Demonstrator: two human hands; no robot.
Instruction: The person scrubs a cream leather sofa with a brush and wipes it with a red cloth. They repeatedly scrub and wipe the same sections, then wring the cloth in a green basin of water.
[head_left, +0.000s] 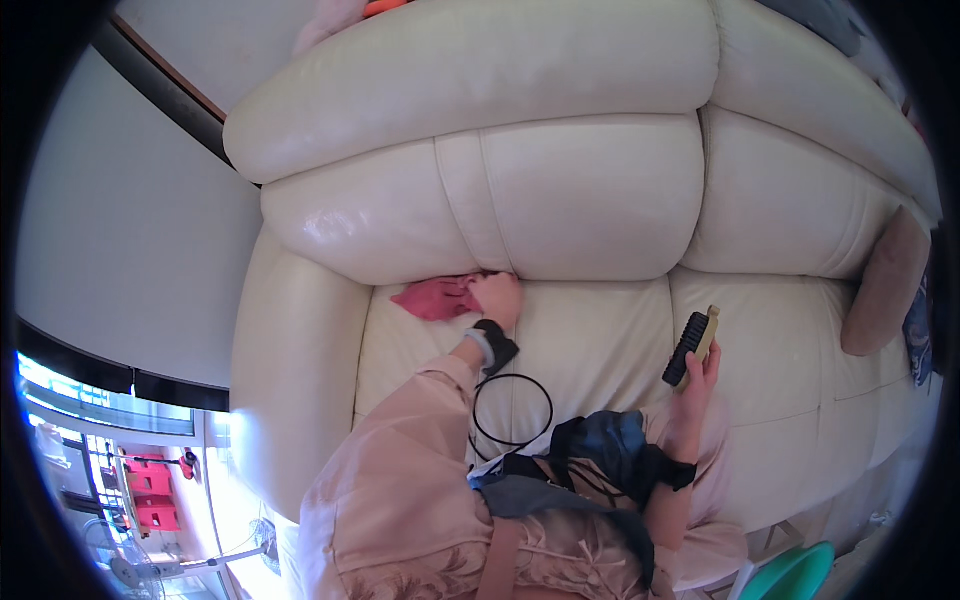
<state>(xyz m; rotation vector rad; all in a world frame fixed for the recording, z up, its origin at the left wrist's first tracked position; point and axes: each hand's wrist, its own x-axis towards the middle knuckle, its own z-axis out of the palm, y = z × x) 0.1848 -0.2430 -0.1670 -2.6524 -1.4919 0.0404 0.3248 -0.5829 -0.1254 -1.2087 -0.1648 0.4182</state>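
On the cream leather sofa (570, 330), my left hand (498, 301) grips one end of a reddish-pink cloth (435, 298). The cloth lies crumpled against the seam between seat and backrest, and my fingers partly cover it. A dark band circles my left wrist. To the right, my right hand (699, 371) holds a brush (686, 349) by its light wooden back, raised over the seat. Its black bristles face left. A thin black cable loop (551, 409) hangs or lies below my left wrist, near my lap.
A brown elongated cushion (885, 289) leans at the sofa's right end, with blue patterned fabric (916, 337) beside it. The padded armrest (292, 360) bounds the left side. A green basin (793, 574) stands at lower right, and a fan (131, 566) at lower left.
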